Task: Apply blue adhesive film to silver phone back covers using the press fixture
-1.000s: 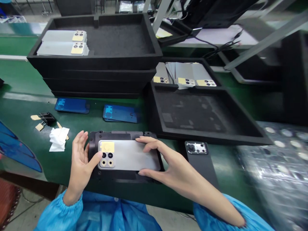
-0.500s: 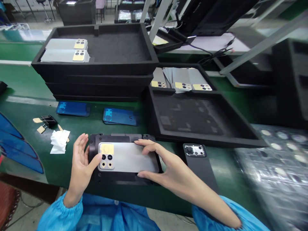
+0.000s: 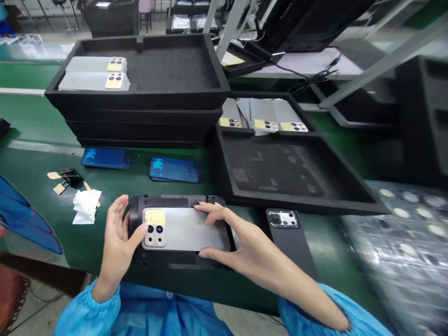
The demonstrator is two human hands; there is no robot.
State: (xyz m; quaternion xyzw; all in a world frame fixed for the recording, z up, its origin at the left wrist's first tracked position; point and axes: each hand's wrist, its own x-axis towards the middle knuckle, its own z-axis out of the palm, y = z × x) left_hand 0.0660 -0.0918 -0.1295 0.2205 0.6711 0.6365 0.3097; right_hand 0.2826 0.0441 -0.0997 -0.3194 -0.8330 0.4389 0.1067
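A silver-grey phone back cover (image 3: 192,228) lies flat in a black fixture (image 3: 168,259) at the table's front. Its camera block, with dark lens rings and a pale yellow film (image 3: 155,217), is on the left end. My left hand (image 3: 119,242) grips the left end of the fixture, its thumb pressed at the cover's edge beside the camera block; its other fingers are partly hidden behind the thumb. My right hand (image 3: 238,233) spans the right part of the cover, thumb on the near long edge and fingers on the far one.
Blue-filmed panels (image 3: 106,158) lie behind the fixture. Stacked black trays (image 3: 147,102) hold silver covers. Another black tray (image 3: 280,163) stands right. Nearby are a dark phone-shaped piece (image 3: 289,242), clear plastic trays (image 3: 402,261), a binder clip (image 3: 71,176) and white tissue (image 3: 86,205).
Both hands and the cover stay almost exactly where they were. At the far left edge, the blue rounded shapes have slipped a little lower and further left.
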